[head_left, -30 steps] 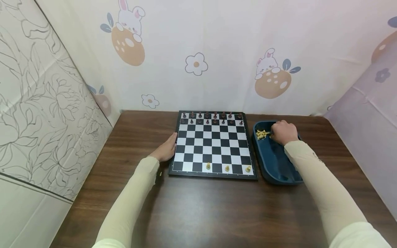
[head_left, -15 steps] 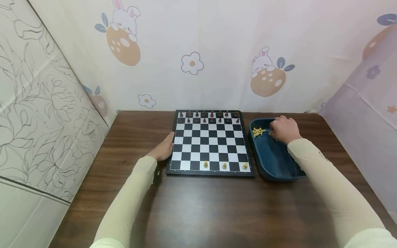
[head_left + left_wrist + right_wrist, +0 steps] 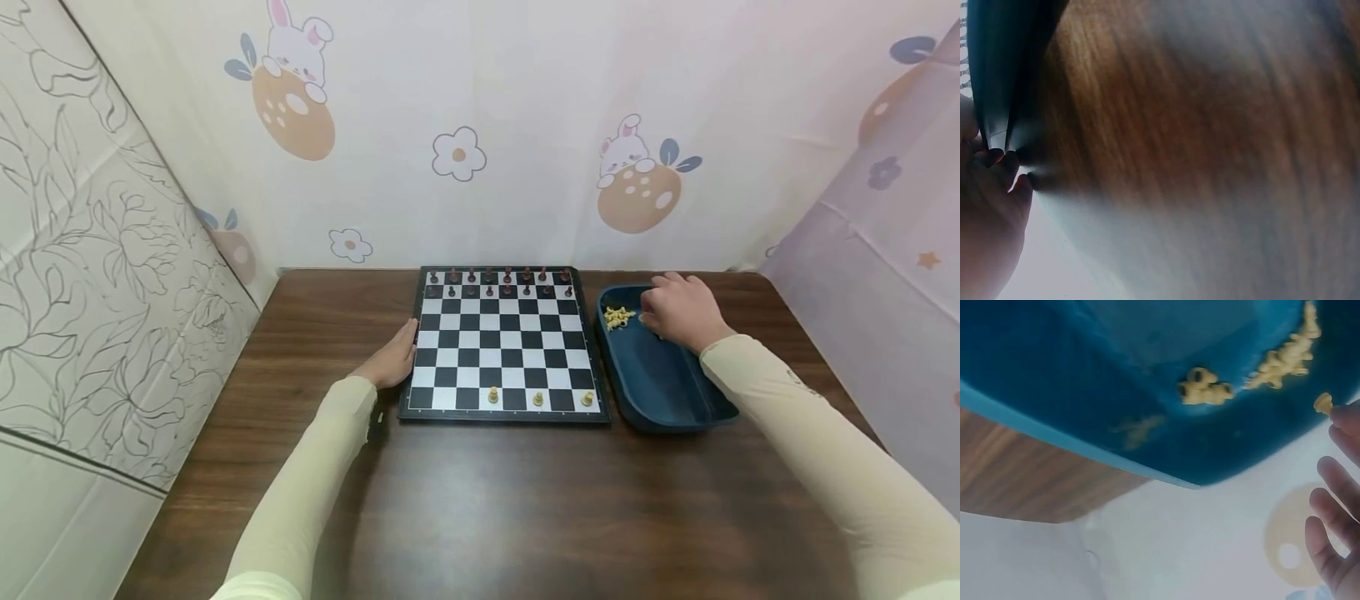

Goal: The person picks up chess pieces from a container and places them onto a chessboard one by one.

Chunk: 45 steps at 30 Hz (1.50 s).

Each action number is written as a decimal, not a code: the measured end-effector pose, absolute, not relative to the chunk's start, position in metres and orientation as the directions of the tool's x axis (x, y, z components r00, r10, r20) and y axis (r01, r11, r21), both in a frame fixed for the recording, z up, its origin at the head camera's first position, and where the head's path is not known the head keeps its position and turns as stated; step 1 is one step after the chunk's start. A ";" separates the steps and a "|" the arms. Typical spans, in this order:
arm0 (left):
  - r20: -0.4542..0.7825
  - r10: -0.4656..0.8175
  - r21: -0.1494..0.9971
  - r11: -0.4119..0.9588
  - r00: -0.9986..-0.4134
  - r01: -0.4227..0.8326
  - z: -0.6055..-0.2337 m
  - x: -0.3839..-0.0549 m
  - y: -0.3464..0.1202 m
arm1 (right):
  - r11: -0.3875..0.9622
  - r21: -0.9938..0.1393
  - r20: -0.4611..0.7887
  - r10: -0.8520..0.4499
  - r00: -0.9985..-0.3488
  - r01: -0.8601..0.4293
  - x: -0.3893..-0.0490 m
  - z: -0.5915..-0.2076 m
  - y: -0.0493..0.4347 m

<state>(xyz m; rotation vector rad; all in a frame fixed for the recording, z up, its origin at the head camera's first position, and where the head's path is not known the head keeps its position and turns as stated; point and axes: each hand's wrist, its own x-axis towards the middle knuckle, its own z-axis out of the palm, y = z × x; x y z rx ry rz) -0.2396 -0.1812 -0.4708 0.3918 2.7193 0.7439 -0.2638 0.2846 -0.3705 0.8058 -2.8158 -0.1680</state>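
My right hand (image 3: 684, 310) pinches a piece (image 3: 1322, 404) over the tray (image 3: 654, 379), right of the board (image 3: 501, 339); my left hand (image 3: 390, 360), straight-fingered against it, should brace lightly.

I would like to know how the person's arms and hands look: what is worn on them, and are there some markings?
The left hand and right hand wear no gloves. The left sleeve and right sleeve are pale cream and reach the wrists. Near its cuff, the right sleeve bears small dark marks, too small to read.
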 end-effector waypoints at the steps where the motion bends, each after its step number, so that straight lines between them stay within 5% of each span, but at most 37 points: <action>1: -0.212 0.332 0.528 0.830 -0.919 0.178 -0.471 -0.240 -0.181 | 0.836 0.167 0.178 -0.547 -0.818 -0.523 -0.262 -0.368 0.282; 18: -0.185 0.336 0.526 0.828 -0.924 0.195 -0.468 -0.236 -0.180 | 0.734 0.204 0.165 -0.678 -0.716 -0.648 -0.225 -0.361 0.225; 45: -0.180 0.337 0.527 0.826 -0.924 0.199 -0.471 -0.238 -0.181 | 0.682 0.217 -0.001 -0.715 -0.699 -0.698 -0.217 -0.408 0.200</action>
